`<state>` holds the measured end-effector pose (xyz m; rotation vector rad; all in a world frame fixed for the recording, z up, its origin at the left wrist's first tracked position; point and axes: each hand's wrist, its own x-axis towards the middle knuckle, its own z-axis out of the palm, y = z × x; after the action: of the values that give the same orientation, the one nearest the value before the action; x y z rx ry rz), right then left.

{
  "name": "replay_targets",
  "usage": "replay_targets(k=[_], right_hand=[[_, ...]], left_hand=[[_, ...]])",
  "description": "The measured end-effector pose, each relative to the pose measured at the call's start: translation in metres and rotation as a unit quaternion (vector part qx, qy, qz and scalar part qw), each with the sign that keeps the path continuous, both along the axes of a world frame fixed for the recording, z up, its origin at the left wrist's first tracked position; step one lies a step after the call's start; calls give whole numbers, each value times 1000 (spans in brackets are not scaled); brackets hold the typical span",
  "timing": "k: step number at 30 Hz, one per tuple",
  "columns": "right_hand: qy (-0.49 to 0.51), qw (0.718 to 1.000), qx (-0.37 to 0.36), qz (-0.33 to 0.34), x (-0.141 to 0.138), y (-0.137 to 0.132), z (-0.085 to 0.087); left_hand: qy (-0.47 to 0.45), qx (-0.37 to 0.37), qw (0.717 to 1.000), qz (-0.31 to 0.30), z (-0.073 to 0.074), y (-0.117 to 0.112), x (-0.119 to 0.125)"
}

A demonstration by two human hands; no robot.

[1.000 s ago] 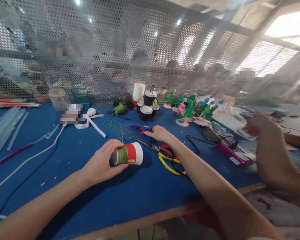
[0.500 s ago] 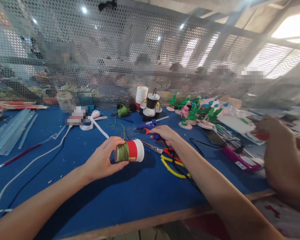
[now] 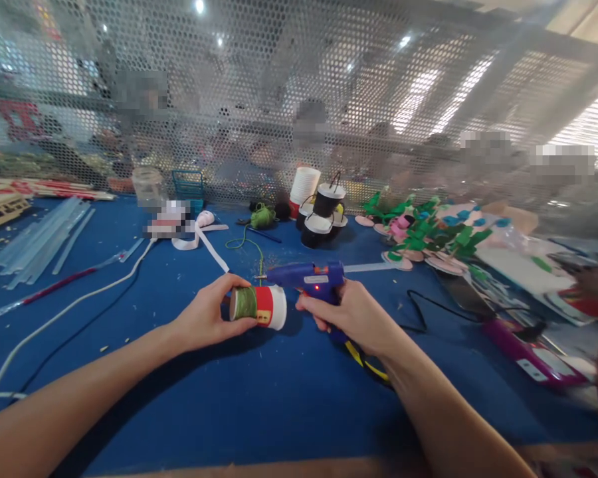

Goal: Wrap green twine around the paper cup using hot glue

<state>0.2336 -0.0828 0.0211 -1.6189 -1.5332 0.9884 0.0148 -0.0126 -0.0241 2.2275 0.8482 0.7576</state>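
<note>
On its side, a red and white paper cup (image 3: pixel 270 307) is held by its base end in my left hand (image 3: pixel 205 312). Green yarn (image 3: pixel 245 302) is wound round the part near my fingers, and a strand runs back to a green yarn ball (image 3: pixel 262 216). My right hand (image 3: pixel 351 309) grips the handle of a blue glue gun (image 3: pixel 306 273), whose small red light glows. Its nozzle points left, just above and behind the cup. A clear glue stick (image 3: pixel 371 267) juts from its rear. Yellow scissor handles (image 3: pixel 361 362) show partly behind my right wrist.
Black and white cups (image 3: pixel 323 209) stand at the back. Green and pink craft flowers (image 3: pixel 418 232) crowd the right, near a purple power strip (image 3: pixel 533 355). Glue sticks (image 3: pixel 44 242), a white cord (image 3: pixel 94 292) and white ribbon (image 3: pixel 212 249) lie left. A metal mesh (image 3: pixel 259 99) rises behind.
My right hand has lifted the glue gun off the table and brought it towards the cup. The cup stays in my left hand. The person's arm at right has mostly left the view.
</note>
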Motion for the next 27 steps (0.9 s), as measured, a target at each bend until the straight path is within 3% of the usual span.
replay_targets(k=[5,11,21,27], right_hand=[[-67,997,-5,-42,-3,-13,3],[-138,989,41,-24,-6,-20,3],[-204,976,67,-18,-7,-23,1],[-237,964,119,2,-4,-26,0]], left_hand=[[-16,-8,1000,-12,2,-2,1],[-13,37,999,-8,3,-1,0],[9,47,999,-3,3,0,0],[10,40,999,1,4,0,0]])
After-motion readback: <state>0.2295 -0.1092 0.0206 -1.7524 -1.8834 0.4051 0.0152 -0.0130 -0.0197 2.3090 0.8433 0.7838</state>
